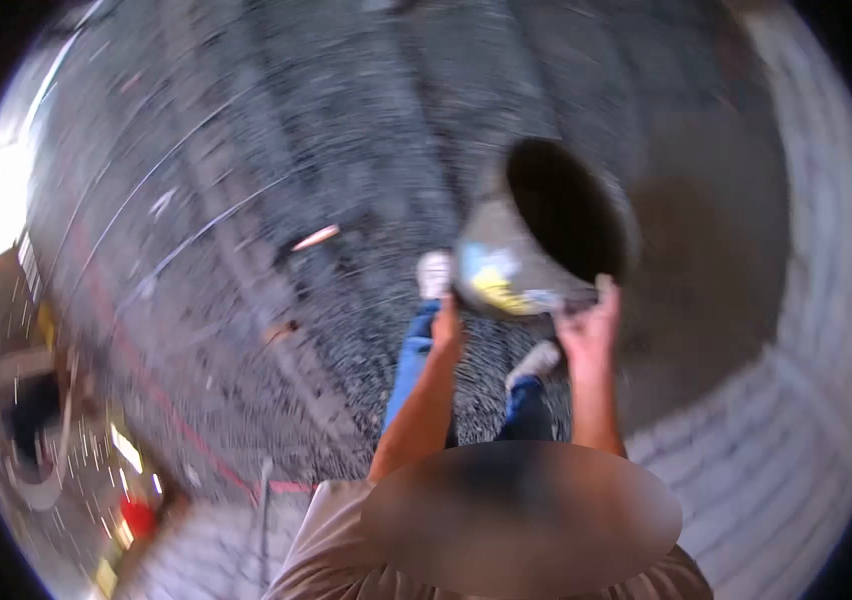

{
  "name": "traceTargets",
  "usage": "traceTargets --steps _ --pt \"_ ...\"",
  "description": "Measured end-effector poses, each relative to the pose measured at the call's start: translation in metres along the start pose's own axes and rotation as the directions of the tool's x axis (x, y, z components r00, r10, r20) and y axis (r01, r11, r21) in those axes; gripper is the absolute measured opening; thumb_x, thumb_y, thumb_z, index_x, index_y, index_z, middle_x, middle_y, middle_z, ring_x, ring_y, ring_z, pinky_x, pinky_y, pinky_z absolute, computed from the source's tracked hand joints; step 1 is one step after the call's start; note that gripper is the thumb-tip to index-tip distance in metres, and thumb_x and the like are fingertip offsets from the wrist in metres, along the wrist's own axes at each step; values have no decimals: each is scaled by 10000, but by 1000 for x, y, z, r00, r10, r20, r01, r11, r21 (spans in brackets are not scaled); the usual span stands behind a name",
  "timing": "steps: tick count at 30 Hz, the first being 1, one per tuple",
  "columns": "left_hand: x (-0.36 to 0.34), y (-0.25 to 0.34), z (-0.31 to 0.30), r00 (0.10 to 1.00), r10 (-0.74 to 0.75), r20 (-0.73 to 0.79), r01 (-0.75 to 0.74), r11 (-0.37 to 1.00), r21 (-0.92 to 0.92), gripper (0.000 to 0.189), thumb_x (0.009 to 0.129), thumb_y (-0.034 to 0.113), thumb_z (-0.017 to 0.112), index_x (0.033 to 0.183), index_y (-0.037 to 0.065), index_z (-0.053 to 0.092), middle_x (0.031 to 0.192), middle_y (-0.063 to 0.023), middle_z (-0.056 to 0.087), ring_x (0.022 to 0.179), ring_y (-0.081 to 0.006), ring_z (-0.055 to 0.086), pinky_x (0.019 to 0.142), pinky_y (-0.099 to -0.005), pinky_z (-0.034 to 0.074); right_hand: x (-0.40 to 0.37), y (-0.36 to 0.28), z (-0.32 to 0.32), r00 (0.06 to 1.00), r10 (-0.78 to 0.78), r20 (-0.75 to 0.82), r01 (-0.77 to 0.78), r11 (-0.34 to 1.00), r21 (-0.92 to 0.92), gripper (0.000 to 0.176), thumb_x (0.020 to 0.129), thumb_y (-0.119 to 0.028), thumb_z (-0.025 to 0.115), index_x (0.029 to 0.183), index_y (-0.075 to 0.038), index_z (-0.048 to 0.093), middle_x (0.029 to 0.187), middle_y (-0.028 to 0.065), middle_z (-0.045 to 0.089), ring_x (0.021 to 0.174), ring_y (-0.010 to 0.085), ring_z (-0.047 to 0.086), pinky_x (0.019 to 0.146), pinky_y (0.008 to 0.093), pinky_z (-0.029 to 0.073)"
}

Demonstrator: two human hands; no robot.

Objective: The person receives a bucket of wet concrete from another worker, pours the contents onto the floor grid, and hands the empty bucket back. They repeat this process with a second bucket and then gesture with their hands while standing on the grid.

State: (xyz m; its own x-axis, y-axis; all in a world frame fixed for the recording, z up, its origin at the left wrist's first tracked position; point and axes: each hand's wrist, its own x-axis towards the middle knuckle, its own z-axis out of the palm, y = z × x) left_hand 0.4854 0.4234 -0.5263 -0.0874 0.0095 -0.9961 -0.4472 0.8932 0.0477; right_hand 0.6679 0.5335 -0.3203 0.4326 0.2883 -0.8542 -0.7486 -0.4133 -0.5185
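A grey bucket (491,245) with a yellow and light-blue label is held out in front of me, tipped over to the right. Its dark mouth faces right, and the inside is too dark to make out. My left hand (449,322) is against the bucket's base end, its fingers partly hidden by the bucket. At the lower rim, my right hand (589,318) is closed on the edge, thumb and fingers around it. Below the bucket mouth, to the right, a smooth brown-grey wet-looking patch (706,270) covers the floor.
Rough dark ground (346,130) lies around my feet, with thin rods or wires (211,225) on the left. A pale block wall (826,420) borders the right. A red object (137,516) and blurred clutter sit at lower left. My shoes (534,364) are close under the bucket.
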Motion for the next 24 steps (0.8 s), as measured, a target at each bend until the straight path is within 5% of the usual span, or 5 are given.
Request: traceTargets --steps 4,9,13,17,24 --pt "-1 -71 26 931 98 353 57 913 -403 710 848 642 248 1384 177 265 1412 -65 284 1150 -319 408 948 -508 325 -31 8 -89 977 207 44 -212 965 156 446 774 -442 612 1059 -114 514 944 65 580 791 223 563 633 378 500" --pt "10 -153 9 878 130 460 101 891 -443 680 890 595 217 1370 118 291 1412 -73 305 1265 -297 328 1039 -465 262 -23 31 -170 976 214 -29 -203 954 222 425 797 -429 587 1075 -117 510 950 59 585 793 198 574 627 369 513" --pt "29 -203 9 981 -109 160 116 993 -36 516 907 522 300 1176 120 479 1154 -48 524 1020 -220 518 885 -396 421 4 62 -235 979 164 -123 -130 960 248 400 793 -411 600 1059 -126 511 949 52 580 752 186 579 610 347 518" --pt "82 -249 23 960 -53 274 38 998 58 508 885 550 354 1137 146 531 1074 -9 570 871 -149 548 687 -299 441 69 68 -281 958 215 -189 -150 939 309 377 791 -397 610 1031 -124 514 916 40 583 719 174 581 592 335 518" --pt "155 -237 60 995 -20 99 -43 808 588 492 849 532 487 1040 87 573 903 -33 590 714 -149 548 512 -322 417 169 63 -353 961 217 -174 -96 845 526 310 822 -385 579 1014 -147 526 857 44 586 697 182 575 574 350 503"
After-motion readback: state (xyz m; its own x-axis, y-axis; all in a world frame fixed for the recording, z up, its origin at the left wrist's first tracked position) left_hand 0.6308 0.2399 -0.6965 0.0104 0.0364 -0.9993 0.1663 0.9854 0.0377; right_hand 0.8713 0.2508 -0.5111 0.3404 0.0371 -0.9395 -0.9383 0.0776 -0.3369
